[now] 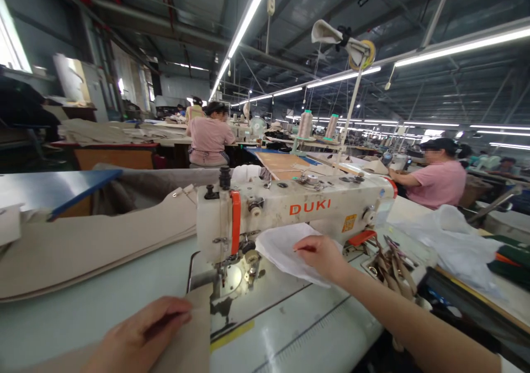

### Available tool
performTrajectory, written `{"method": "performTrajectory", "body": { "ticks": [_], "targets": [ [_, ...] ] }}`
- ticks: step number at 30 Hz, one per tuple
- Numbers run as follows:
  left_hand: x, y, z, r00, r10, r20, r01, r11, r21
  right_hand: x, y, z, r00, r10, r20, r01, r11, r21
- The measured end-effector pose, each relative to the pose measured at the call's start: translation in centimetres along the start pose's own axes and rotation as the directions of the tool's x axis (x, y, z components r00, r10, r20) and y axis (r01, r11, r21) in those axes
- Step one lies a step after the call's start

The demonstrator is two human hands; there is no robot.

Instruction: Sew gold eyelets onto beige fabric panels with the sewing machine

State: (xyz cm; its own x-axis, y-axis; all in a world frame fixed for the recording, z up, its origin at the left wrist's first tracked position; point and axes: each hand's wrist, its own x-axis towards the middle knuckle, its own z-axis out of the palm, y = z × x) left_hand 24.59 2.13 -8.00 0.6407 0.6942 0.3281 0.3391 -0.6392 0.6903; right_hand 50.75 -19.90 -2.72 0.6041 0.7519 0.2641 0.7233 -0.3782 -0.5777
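Note:
My right hand is closed in a pinch on a thin white cloth piece, against the front of the sewing machine's arm. On the left, my left hand hovers over or rests on a beige fabric piece; its fingers are curved, with thumb and fingertip slightly apart and nothing visible between them. That fabric's upper corner reaches the needle area of the white sewing machine. A lamp lights the needle plate, and I cannot tell whether the fabric lies under the presser foot.
Stacked beige fabric panels lie left of the machine. Scissors and fabric scraps sit in a tray at right, near a crumpled translucent plastic bag. Thread cones stand behind. Co-workers in pink sit ahead and at right.

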Motion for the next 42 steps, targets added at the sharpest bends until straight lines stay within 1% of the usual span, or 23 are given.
{"method": "performTrajectory", "body": {
  "ticks": [2, 3, 4, 5, 6, 7, 8, 9, 11, 13, 16, 19, 22, 25, 28, 31, 33, 37, 39, 42],
  "targets": [
    [-0.5, 1.8, -0.7, 0.994, 0.067, 0.085, -0.064, 0.997, -0.038, -1.4, -1.6, 0.9, 0.999, -0.025, 0.025, 0.021, 0.989, 0.145],
    [-0.8, 2.7, -1.0, 0.991, 0.092, 0.098, -0.087, 0.995, -0.057, -2.1, -2.6, 1.7, 0.998, -0.036, 0.053, 0.021, 0.968, 0.251],
    [-1.1, 3.4, -1.1, 0.99, 0.11, 0.087, -0.104, 0.992, -0.071, -2.8, -3.6, 2.6, 0.995, -0.035, 0.092, -0.005, 0.914, 0.405],
    [-1.3, 4.0, -1.2, 0.989, 0.127, 0.074, -0.12, 0.989, -0.086, -3.3, -4.6, 3.6, 0.99, -0.027, 0.135, -0.051, 0.843, 0.536],
    [-1.6, 4.4, -1.2, 0.987, 0.144, 0.064, -0.138, 0.986, -0.097, -3.6, -5.7, 4.8, 0.985, -0.012, 0.174, -0.103, 0.765, 0.636],
    [-1.9, 4.7, -1.2, 0.985, 0.162, 0.06, -0.155, 0.982, -0.104, -3.8, -6.7, 6.0, 0.978, 0.01, 0.206, -0.156, 0.69, 0.707],
    [-2.2, 4.8, -1.2, 0.982, 0.179, 0.057, -0.172, 0.979, -0.108, -3.8, -7.7, 7.1, 0.972, 0.036, 0.231, -0.201, 0.635, 0.746],
    [-2.4, 4.9, -1.2, 0.979, 0.194, 0.058, -0.187, 0.976, -0.109, -3.7, -8.5, 8.3, 0.967, 0.061, 0.248, -0.234, 0.597, 0.767],
    [-2.8, 5.0, -1.2, 0.973, 0.22, 0.069, -0.212, 0.971, -0.112, -3.2, -9.9, 10.2, 0.961, 0.086, 0.265, -0.266, 0.562, 0.783],
    [-2.9, 5.0, -1.3, 0.97, 0.232, 0.073, -0.223, 0.968, -0.112, -2.7, -10.7, 11.5, 0.961, 0.073, 0.267, -0.261, 0.556, 0.789],
    [-2.8, 5.0, -1.4, 0.975, 0.211, 0.065, -0.205, 0.975, -0.089, -2.5, -11.1, 12.3, 0.967, 0.022, 0.254, -0.224, 0.548, 0.806],
    [-2.6, 4.9, -1.2, 0.981, 0.191, 0.028, -0.189, 0.98, -0.058, -2.9, -11.2, 12.4, 0.972, -0.005, 0.233, -0.194, 0.539, 0.82],
    [-2.6, 4.7, -0.9, 0.981, 0.195, 0.0, -0.195, 0.98, -0.037, -3.1, -11.2, 12.4, 0.974, -0.017, 0.225, -0.183, 0.527, 0.83],
    [-2.7, 4.4, -0.7, 0.98, 0.2, -0.008, -0.201, 0.979, -0.025, -3.1, -11.0, 12.4, 0.969, -0.017, 0.246, -0.202, 0.521, 0.829],
    [-2.9, 4.3, -0.6, 0.977, 0.211, -0.007, -0.211, 0.977, -0.018, -3.0, -10.8, 12.5, 0.957, -0.003, 0.291, -0.251, 0.499, 0.83],
    [-3.0, 4.5, -0.6, 0.974, 0.227, -0.01, -0.227, 0.974, -0.004, -3.1, -10.7, 12.5, 0.96, 0.012, 0.278, -0.249, 0.483, 0.84],
    [-3.0, 4.6, -0.6, 0.972, 0.236, -0.012, -0.236, 0.972, 0.011, -3.3, -10.8, 12.4, 0.973, 0.007, 0.23, -0.202, 0.505, 0.839],
    [-3.0, 4.6, -0.6, 0.972, 0.237, -0.001, -0.237, 0.971, 0.023, -3.6, -11.1, 12.1, 0.99, -0.035, 0.137, -0.086, 0.627, 0.775],
    [-3.0, 4.5, -0.6, 0.975, 0.223, -0.007, -0.223, 0.975, 0.019, -3.6, -11.2, 12.0, 0.992, -0.047, 0.118, -0.056, 0.671, 0.739],
    [-3.1, 4.5, -0.6, 0.979, 0.203, -0.01, -0.203, 0.979, 0.007, -3.7, -11.1, 11.9, 0.99, -0.06, 0.128, -0.052, 0.685, 0.726]
  ]
}}
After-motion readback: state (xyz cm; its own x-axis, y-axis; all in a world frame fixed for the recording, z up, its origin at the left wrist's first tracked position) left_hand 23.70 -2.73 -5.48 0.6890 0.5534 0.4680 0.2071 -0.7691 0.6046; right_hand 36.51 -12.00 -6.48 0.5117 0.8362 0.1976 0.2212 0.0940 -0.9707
